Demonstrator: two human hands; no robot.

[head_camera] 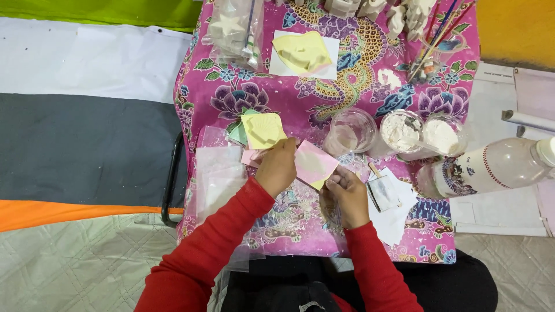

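Note:
Both my hands, in red sleeves, hold a flat square pink mould [313, 163] with a yellow underside above the table. My left hand [277, 168] grips its left edge. On the lower right corner sits my right hand [347, 193], pinching it. Just left of the pink one lies a yellow mould [263, 129] with a shell shape, on top of a green one. Another yellow mould [302, 52] rests on white paper further back.
The small table wears a pink flowered cloth [370, 86]. On it stand a clear empty cup [350, 131], two cups of white powder [403, 131], a plastic bottle lying down [491, 169], brushes in a jar [440, 34], white plaster figures [376, 8] and plastic bags [231, 29].

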